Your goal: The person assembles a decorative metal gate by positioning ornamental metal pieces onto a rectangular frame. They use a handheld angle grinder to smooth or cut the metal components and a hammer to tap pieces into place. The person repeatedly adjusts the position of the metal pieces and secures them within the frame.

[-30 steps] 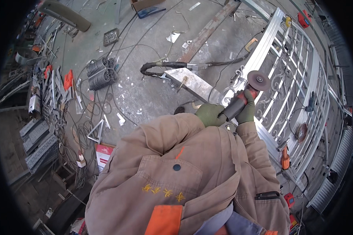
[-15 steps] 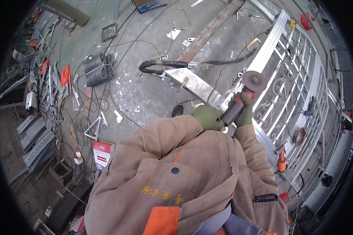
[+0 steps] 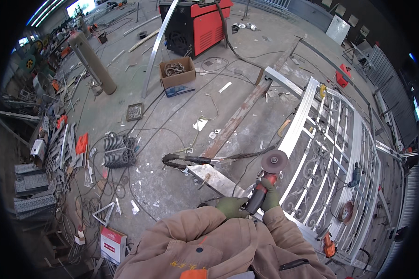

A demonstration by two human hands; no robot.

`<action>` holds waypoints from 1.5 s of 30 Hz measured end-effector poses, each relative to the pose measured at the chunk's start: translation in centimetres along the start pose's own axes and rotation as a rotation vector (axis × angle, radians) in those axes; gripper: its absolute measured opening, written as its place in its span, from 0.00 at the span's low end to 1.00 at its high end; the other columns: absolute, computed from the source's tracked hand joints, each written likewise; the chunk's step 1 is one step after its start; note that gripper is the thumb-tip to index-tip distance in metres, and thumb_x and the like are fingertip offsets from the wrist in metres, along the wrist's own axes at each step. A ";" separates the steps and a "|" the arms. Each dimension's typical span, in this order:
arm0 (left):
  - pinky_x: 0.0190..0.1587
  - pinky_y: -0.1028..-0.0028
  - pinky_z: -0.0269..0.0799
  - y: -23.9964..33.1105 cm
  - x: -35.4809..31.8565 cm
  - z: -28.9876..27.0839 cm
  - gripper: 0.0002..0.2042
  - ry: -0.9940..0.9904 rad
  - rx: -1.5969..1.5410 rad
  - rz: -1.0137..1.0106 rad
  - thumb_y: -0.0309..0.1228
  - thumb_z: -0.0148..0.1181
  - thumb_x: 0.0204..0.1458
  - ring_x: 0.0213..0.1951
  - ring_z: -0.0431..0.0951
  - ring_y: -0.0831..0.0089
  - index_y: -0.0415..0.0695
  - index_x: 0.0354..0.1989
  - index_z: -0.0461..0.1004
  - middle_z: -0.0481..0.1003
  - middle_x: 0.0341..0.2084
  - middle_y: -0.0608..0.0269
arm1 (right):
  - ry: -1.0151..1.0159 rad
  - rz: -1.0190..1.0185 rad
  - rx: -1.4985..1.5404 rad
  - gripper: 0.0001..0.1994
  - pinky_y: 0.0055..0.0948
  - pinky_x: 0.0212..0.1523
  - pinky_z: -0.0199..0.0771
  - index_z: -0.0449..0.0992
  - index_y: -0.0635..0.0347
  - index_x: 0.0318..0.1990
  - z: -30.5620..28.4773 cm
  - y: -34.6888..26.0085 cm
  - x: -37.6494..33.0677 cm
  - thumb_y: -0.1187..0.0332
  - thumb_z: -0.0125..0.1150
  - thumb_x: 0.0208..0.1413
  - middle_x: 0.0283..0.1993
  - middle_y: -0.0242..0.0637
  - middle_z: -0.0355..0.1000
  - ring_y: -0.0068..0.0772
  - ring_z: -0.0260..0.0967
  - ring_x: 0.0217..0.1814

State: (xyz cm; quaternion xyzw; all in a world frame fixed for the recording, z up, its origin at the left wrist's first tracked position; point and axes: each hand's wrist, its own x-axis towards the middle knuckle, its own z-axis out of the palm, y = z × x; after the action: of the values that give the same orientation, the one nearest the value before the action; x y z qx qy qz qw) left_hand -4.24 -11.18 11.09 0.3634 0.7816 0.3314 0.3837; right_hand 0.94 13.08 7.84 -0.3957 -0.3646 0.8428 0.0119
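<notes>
Grinder lowered since earlier, round disc, both gloved hands' fingers wrapped around it

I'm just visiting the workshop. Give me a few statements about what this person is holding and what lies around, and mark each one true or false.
1. Both gloved hands, left hand and right hand, grip an angle grinder. True.
2. The grinder's disc is buried in the cardboard box. False: it is held up beside the silver metal gate.
3. The gate stands upright. False: it lies flat.
4. A red machine stands beyond the box. True.
</notes>
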 end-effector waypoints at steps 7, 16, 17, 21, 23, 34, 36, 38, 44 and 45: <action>0.59 0.54 0.84 3.5 1.6 3.9 0.38 -0.009 -0.371 -0.026 0.44 0.76 0.57 0.53 0.90 0.50 0.44 0.76 0.73 0.88 0.54 0.46 | -0.041 0.013 -0.121 0.23 0.42 0.44 0.89 0.77 0.60 0.61 -1.1 -3.0 -1.4 0.63 0.81 0.63 0.48 0.41 0.82 0.40 0.84 0.44; 0.52 0.70 0.83 4.5 6.7 8.9 0.35 -0.051 -1.262 -0.377 0.43 0.79 0.66 0.48 0.87 0.71 0.36 0.74 0.73 0.86 0.52 0.60 | -0.039 -0.002 -0.223 0.27 0.37 0.49 0.86 0.79 0.60 0.62 -4.8 -1.6 0.9 0.62 0.85 0.60 0.50 0.37 0.82 0.33 0.84 0.46; 0.50 0.70 0.83 4.6 7.4 8.7 0.34 0.015 -1.262 -0.439 0.44 0.80 0.65 0.46 0.87 0.72 0.36 0.72 0.76 0.87 0.49 0.62 | -0.038 -0.001 -0.238 0.28 0.34 0.53 0.85 0.79 0.61 0.61 -4.4 -1.0 1.4 0.61 0.87 0.59 0.51 0.36 0.82 0.30 0.83 0.48; 0.43 0.70 0.81 3.1 10.1 8.5 0.27 0.088 -1.057 -0.381 0.43 0.79 0.66 0.41 0.87 0.74 0.41 0.66 0.80 0.87 0.46 0.65 | -0.016 -0.110 -0.351 0.36 0.36 0.57 0.85 0.79 0.66 0.69 -5.0 -0.7 3.8 0.51 0.84 0.63 0.56 0.39 0.85 0.33 0.83 0.54; 0.30 0.71 0.76 3.5 11.5 5.3 0.25 0.066 -1.060 -0.439 0.40 0.82 0.61 0.31 0.83 0.75 0.41 0.60 0.81 0.84 0.36 0.65 | 0.058 -0.149 -0.499 0.39 0.37 0.59 0.85 0.78 0.67 0.73 -6.9 -0.8 4.9 0.47 0.81 0.65 0.60 0.42 0.86 0.34 0.84 0.55; 0.44 0.59 0.84 -1.3 33.2 -6.7 0.30 0.188 -0.135 -0.159 0.46 0.83 0.51 0.37 0.89 0.60 0.33 0.54 0.84 0.88 0.39 0.50 | 0.669 -0.306 -1.459 0.43 0.61 0.85 0.63 0.71 0.58 0.81 -18.9 2.4 7.4 0.49 0.74 0.61 0.85 0.48 0.69 0.64 0.63 0.87; 0.48 0.58 0.84 -0.4 37.0 -5.8 0.31 0.156 -0.099 -0.148 0.48 0.83 0.50 0.40 0.90 0.57 0.32 0.52 0.85 0.89 0.40 0.46 | 0.653 -0.279 -1.520 0.40 0.60 0.84 0.64 0.71 0.57 0.80 -20.6 3.6 8.8 0.52 0.72 0.63 0.83 0.48 0.71 0.63 0.63 0.86; 0.49 0.58 0.84 -0.4 39.7 -5.0 0.32 0.142 -0.102 -0.158 0.49 0.83 0.49 0.41 0.91 0.54 0.31 0.51 0.85 0.89 0.39 0.44 | 0.675 -0.279 -1.635 0.32 0.59 0.79 0.70 0.76 0.53 0.77 -20.2 4.4 9.4 0.58 0.69 0.66 0.73 0.48 0.80 0.60 0.72 0.79; 0.46 0.59 0.84 -1.5 43.8 -1.8 0.32 0.129 -0.115 -0.147 0.49 0.84 0.48 0.39 0.91 0.58 0.33 0.52 0.86 0.89 0.39 0.47 | 0.624 -0.237 -1.372 0.24 0.57 0.59 0.84 0.81 0.46 0.72 -21.5 3.4 7.6 0.60 0.69 0.69 0.53 0.48 0.86 0.60 0.83 0.59; 0.45 0.59 0.84 -1.4 44.0 -1.5 0.32 0.120 -0.137 -0.157 0.49 0.84 0.48 0.39 0.91 0.58 0.34 0.52 0.86 0.89 0.38 0.47 | 0.646 -0.281 -1.289 0.25 0.57 0.58 0.85 0.81 0.46 0.73 -21.8 3.4 6.6 0.60 0.69 0.70 0.52 0.48 0.86 0.61 0.83 0.59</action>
State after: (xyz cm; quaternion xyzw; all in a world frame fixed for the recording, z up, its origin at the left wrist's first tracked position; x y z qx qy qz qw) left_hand -25.33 23.96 -5.08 0.2533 0.8048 0.3742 0.3849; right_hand 12.04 25.84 -7.76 -0.5021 -0.8136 0.2929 -0.0084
